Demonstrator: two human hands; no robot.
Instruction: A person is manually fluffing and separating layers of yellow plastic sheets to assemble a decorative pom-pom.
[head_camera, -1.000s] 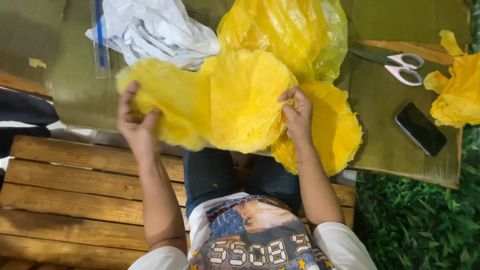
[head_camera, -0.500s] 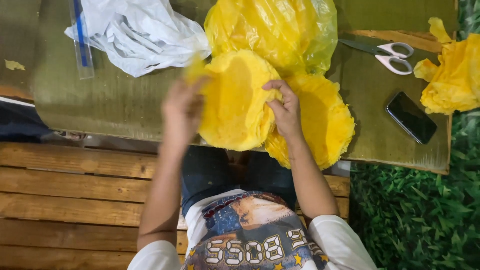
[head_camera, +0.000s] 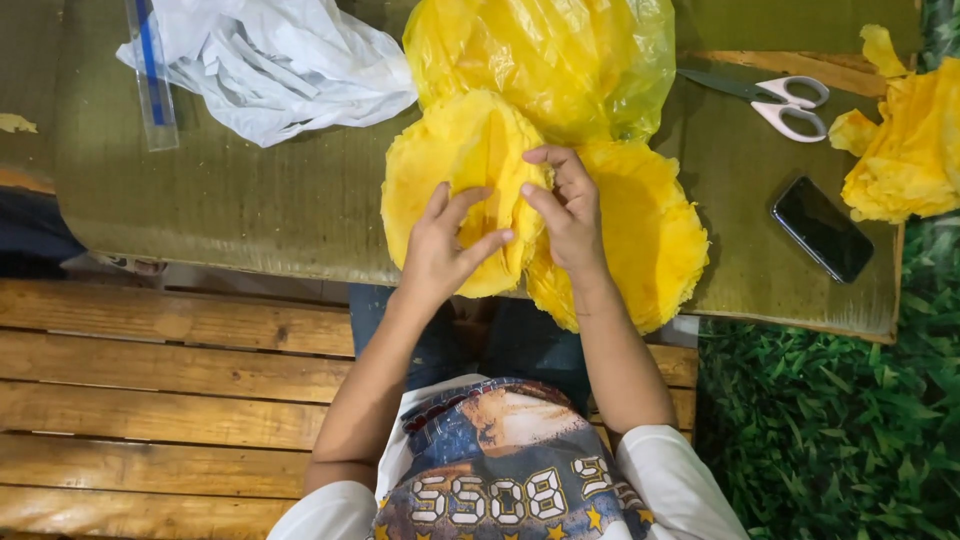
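Head view, looking straight down. Biggest thing here is the worktop (head_camera: 250, 200), covered in an olive-green mat that runs nearly the full width of the shot. Below it on the left is a slatted wooden bench (head_camera: 170, 400), and on the right a patch of fake green grass (head_camera: 830, 430).

Next up, a big crinkly yellow plastic bag (head_camera: 560, 60) sits at the top middle of the worktop, and a crumpled white plastic bag (head_camera: 270, 70) lies to its left. Just in front of the yellow bag there's a round ruffled yellow paper disc (head_camera: 650, 240) lying flat near the worktop's front edge, partly hanging over it.

The main thing is the folded yellow paper piece (head_camera: 450, 170), right beside that disc and overlapping its left side, just below the yellow bag. Both hands are on it: the left hand (head_camera: 445, 250) lies over its lower part with fingers spread and the thumb pressing in, and the right hand (head_camera: 570, 210) pinches the fold at the middle between fingertips and thumb. So both are gripping the paper, neither is loose.

Over at the right edge there's a pile of yellow paper scraps (head_camera: 905, 150). A dark phone (head_camera: 822, 228) lies face up just below and to the left of it, and white-handled scissors (head_camera: 775, 98) sit above the phone. Far top left, a clear strip with a blue line (head_camera: 150, 70) lies beside the white bag.
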